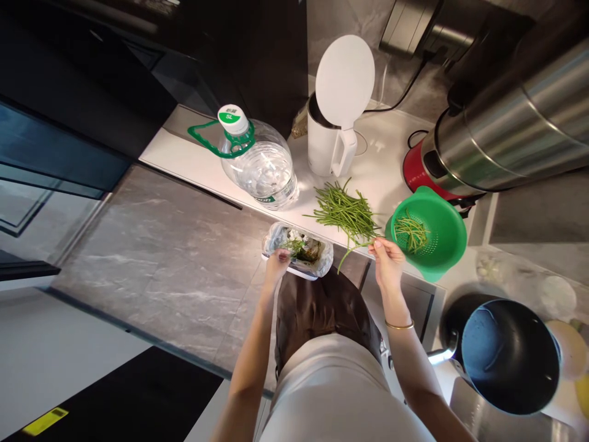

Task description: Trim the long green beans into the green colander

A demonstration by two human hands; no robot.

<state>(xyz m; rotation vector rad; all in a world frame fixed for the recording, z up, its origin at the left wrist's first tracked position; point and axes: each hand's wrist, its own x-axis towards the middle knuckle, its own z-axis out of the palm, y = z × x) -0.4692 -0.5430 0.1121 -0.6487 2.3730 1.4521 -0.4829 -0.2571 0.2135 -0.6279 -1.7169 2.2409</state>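
My right hand (387,261) pinches a thin green vegetable stem (348,255) between thumb and fingertips, at the counter's front edge. The stem slants down to the left. Just beyond lies a loose pile of similar stems (345,209) on the white counter. To the right, a green colander (444,236) holds several short cut pieces (411,232). My left hand (278,263) is closed at the left rim of a small lined waste bin (326,261). Leafy green scraps (299,247) and other waste lie inside it. What the left fingers hold is hard to make out.
A large water bottle (267,169) with a green handle stands on the counter. Beside it is a white kettle (319,150), lid raised. A red-and-steel appliance (418,169) stands behind the colander. At right sits a dark pan (529,356), its handle pointing towards me.
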